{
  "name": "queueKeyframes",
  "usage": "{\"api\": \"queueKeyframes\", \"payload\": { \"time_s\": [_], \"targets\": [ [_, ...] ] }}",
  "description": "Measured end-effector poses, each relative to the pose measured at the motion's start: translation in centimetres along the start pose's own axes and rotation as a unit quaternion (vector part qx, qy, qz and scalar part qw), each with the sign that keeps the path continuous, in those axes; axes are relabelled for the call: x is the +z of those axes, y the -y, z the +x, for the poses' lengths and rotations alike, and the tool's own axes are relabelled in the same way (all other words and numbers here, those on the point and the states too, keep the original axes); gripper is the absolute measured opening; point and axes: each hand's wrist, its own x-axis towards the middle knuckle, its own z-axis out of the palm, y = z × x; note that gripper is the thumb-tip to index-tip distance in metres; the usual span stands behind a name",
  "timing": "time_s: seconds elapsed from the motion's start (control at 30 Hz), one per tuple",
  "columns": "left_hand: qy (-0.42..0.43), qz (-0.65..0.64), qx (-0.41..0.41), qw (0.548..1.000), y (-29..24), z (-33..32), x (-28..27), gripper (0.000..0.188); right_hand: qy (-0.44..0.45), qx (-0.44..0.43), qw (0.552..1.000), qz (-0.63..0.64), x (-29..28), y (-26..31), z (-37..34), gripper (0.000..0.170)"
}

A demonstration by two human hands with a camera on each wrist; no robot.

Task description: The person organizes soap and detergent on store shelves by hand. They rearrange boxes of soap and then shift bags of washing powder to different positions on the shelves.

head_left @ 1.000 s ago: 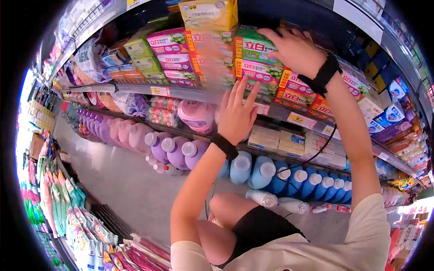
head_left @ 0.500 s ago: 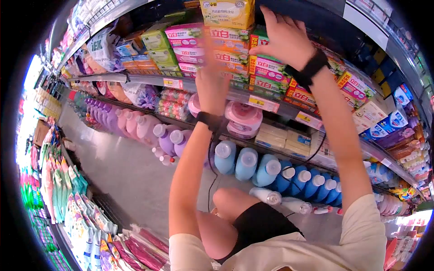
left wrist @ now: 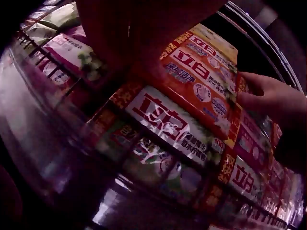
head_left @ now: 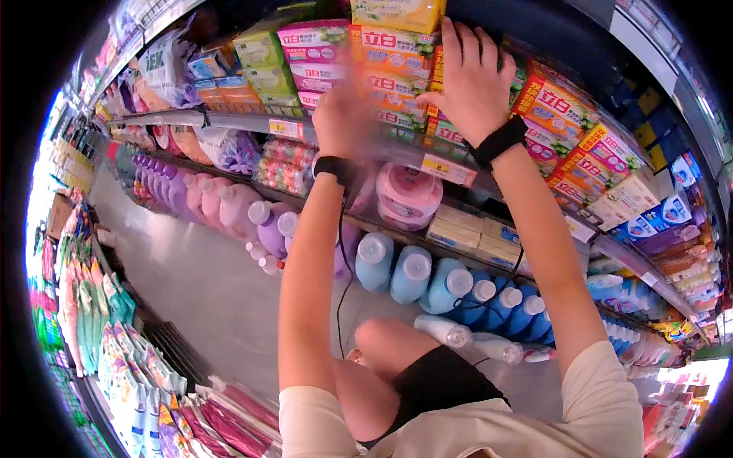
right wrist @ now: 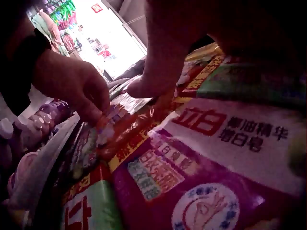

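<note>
Stacked orange soap packs [head_left: 393, 62] stand between the hands, with a yellow pack [head_left: 401, 14] on top. My left hand [head_left: 340, 126] is blurred in the head view; in the right wrist view the left hand [right wrist: 72, 84] has bent fingers, thumb and fingertips pinching the end of an orange pack [right wrist: 139, 127]. At the other end of the stack, my right hand [head_left: 477, 84] lies with fingers extended over the neighbouring packs. The left wrist view shows the right hand [left wrist: 276, 98] touching the side of the upper orange pack [left wrist: 196, 79]. Its palm side is hidden.
A wire rail and price-tag edge [head_left: 450, 169] run along the shelf front. Pink tubs [head_left: 408, 195] and blue bottles [head_left: 412, 267] stand lower down. Pink packs [head_left: 313, 42] and green packs [head_left: 263, 49] sit left; more orange packs [head_left: 557, 99] stand right.
My left hand has moved left from the front of the packs to the orange stack's left end. My right hand has shifted left and come down beside the stack's right end.
</note>
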Motion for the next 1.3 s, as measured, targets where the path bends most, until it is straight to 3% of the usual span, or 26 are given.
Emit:
{"api": "queueKeyframes", "payload": {
  "time_s": [0.23, 0.33, 0.53, 0.63, 1.03, 1.23, 1.3],
  "targets": [
    [-0.005, 0.095, 0.14, 0.986, 0.5, 0.6, 0.1, 0.028, 0.038, -0.008, 0.999, -0.01, -0.4, 0.0, 0.1, 0.093],
    [0.003, 0.078, 0.115, 0.99, 0.6, 0.7, 0.2, 0.028, -0.038, -0.04, 0.998, -0.018, 0.2, -0.2, -0.3, 0.091],
    [0.009, 0.073, 0.113, 0.991, 0.6, 0.7, 0.3, 0.029, -0.037, -0.034, 0.998, -0.022, 0.3, 0.0, -0.2, 0.09],
    [0.011, 0.054, 0.07, 0.996, 0.3, 0.6, 0.2, 0.03, -0.044, -0.035, 0.998, -0.026, 0.7, -0.1, -0.3, 0.089],
    [-0.003, 0.091, 0.107, 0.99, 0.3, 0.7, 0.7, 0.03, -0.044, -0.03, 0.998, -0.018, 0.2, 0.2, -0.3, 0.088],
    [0.004, 0.045, 0.076, 0.996, -0.7, -0.7, -0.1, 0.03, -0.019, -0.014, 1.0, -0.019, 0.0, 0.4, -0.2, 0.089],
    [-0.031, 0.044, 0.065, 0.996, -0.1, -2.6, 0.3, 0.029, -0.041, -0.007, 0.999, 0.022, -0.1, 0.4, -0.4, 0.084]
  ]
}}
